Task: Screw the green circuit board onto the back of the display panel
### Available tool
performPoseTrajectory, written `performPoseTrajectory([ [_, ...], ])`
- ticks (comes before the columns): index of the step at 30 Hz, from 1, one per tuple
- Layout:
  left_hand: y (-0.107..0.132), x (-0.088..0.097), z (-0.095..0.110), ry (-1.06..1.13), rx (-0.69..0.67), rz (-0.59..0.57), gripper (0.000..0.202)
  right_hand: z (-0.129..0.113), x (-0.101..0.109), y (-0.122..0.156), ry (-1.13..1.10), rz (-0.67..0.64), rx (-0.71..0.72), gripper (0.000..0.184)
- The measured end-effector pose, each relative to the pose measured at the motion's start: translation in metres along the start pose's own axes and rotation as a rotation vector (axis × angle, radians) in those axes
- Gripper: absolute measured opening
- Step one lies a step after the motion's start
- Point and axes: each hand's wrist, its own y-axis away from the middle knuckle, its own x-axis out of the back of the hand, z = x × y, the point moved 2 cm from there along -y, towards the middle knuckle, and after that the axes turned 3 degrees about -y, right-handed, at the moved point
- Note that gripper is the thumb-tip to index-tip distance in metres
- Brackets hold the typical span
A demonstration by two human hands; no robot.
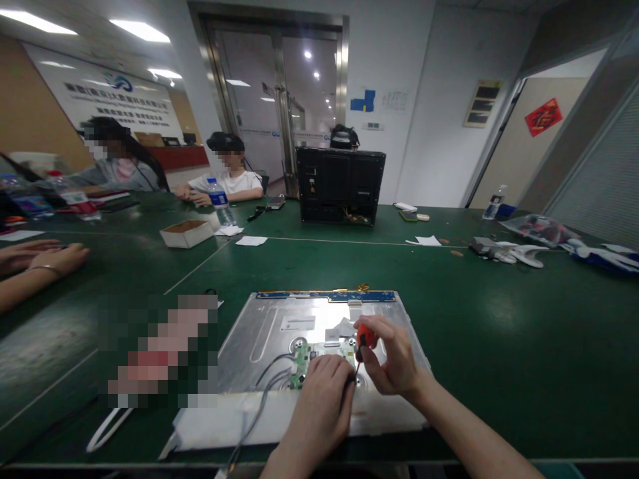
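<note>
My right hand [399,359] grips the red-orange and black handle of a screwdriver [366,334], its thin shaft pointing down. The tip meets the right edge of a green circuit board [301,366], close to my left fingertips. My left hand [324,392] rests over the board with its fingers bent and together; what they pinch, if anything, is hidden. Beneath both hands lies a flat silvery metal display panel [244,346] with a blue strip board [284,295] along its far edge. Grey cables [267,399] run from the green board toward the near table edge.
A black monitor housing [340,186] stands upright across the green table [499,346]. Left are an open box [187,234], a bottle [220,203] and a blurred-out object [160,346]. Another person's hands [44,259] rest at far left; two people sit beyond. Tools [506,251] lie right.
</note>
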Motion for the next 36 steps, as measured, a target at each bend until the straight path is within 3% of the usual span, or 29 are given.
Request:
performPoseTrajectory([
  [9, 0.0003, -0.0011, -0.0005, -0.002, 0.012, 0.003, 0.017, 0.0023, -0.0021, 0.0024, 0.085, 0.033, 0.009, 0.047],
  [36, -0.0003, 0.0009, 0.0007, -0.013, 0.005, -0.018, 0.014, -0.0008, 0.0004, -0.0004, 0.014, 0.004, -0.009, 0.053],
])
